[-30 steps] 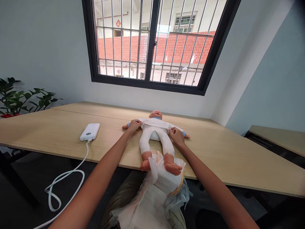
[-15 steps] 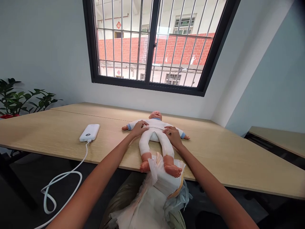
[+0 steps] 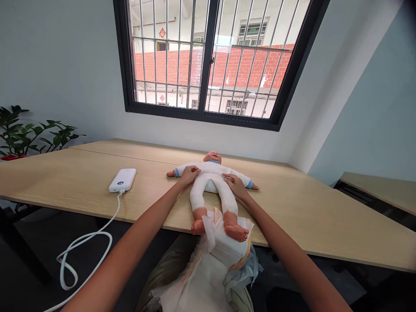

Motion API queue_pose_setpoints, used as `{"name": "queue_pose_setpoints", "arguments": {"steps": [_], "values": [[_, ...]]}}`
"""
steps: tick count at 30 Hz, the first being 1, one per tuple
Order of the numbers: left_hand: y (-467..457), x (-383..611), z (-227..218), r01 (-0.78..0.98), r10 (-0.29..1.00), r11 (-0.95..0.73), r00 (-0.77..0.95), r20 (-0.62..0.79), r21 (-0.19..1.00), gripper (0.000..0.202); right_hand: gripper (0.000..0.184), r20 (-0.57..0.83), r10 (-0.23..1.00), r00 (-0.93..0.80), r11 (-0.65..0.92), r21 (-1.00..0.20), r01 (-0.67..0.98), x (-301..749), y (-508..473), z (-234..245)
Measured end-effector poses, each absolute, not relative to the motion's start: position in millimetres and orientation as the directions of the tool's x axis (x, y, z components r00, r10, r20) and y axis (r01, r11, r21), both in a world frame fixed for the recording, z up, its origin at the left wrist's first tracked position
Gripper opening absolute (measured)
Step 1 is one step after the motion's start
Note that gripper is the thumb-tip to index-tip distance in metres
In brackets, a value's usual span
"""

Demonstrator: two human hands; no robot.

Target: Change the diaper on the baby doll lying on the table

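Through my feed, the wooden table [image 3: 292, 212] spans the middle of the frame, below a barred window [image 3: 211, 56] at upper centre. At the centre I see the doll [image 3: 212, 167] lying face up on the tabletop, head towards the window, in white clothing with blue cuffs. Its bare feet overlap the opened diaper [image 3: 208, 277], which spreads over the person's lap at bottom centre. I have the left hand [image 3: 189, 175] at the doll's waist, fingers bent, and the right hand [image 3: 236, 185] opposite, fingers partly extended; I can't tell whether either one pinches the fabric. Left of centre, a white power bank [image 3: 122, 180] lies on the table, its cable [image 3: 107, 233] dangling towards the lower left.
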State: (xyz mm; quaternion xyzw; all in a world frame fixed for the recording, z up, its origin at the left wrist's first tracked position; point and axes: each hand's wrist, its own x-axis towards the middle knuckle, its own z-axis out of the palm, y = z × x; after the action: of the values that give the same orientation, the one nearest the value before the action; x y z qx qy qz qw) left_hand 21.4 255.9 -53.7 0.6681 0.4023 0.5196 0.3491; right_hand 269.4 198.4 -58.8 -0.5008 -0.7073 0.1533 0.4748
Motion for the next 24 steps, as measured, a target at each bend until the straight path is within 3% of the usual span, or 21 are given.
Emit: {"name": "queue_pose_setpoints", "arguments": {"steps": [3,7,11,14,19,24], "values": [[259,22,-56,0.175,0.903,-0.429,0.100,0.418,0.886,0.010,0.034,0.491,0.870,-0.050,0.431,-0.708,0.560,274,206,-65],[262,23,-60,0.242,0.874,-0.482,0.068,0.481,0.842,0.011,0.033,0.527,0.846,-0.083,0.459,-0.639,0.618,279,210,-69],[263,22,-61,0.348,0.821,-0.556,0.083,0.566,0.755,0.007,0.032,0.649,0.758,-0.057,0.523,-0.554,0.648,277,204,-64],[261,22,-60,0.424,0.777,-0.604,0.125,0.617,0.674,0.012,0.021,0.714,0.698,-0.056,0.571,-0.508,0.645,273,196,-57],[252,24,-54,0.501,0.725,-0.661,0.233,0.648,0.559,0.023,0.020,0.683,0.720,-0.120,0.597,-0.523,0.609,267,187,-50],[244,26,-49,0.491,0.724,-0.658,0.206,0.658,0.571,0.025,0.024,0.674,0.730,-0.115,0.598,-0.548,0.584,268,189,-54]]}}
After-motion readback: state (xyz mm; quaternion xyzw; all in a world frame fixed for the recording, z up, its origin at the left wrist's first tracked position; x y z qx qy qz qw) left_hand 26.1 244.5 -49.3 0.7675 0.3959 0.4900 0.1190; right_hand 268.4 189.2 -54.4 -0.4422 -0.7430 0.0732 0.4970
